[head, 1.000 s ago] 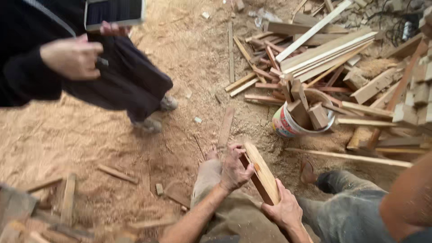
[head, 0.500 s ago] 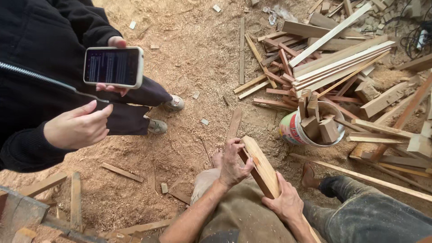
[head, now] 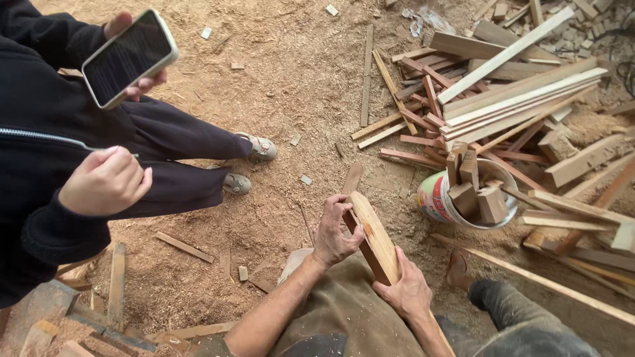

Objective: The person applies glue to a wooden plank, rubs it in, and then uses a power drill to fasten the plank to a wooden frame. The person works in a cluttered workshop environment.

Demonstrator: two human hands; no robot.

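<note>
Head view, looking straight down: the left hand (head: pixel 336 233) wraps over the upper end of a wooden board (head: pixel 374 237), fingers curled on its top edge, thumb on the near face. The right hand (head: pixel 405 292) clamps the lower end from beneath, palm against the edge. Both are grasping the board, one at each end, which looks like a way to steady it and keep its broad face turned up for a look. The board sits over the lap (on a brownish apron (head: pixel 344 311)), above the sawdust floor (head: pixel 297 86). Its long axis runs diagonally, top end pointing up-left, away from the body, low end back toward the right knee.

Just right, a bucket (head: pixel 440 201) stuffed with offcuts; beyond it, a heap of planks (head: pixel 516 99). At left a bystander holds up a phone (head: pixel 129 58).
</note>
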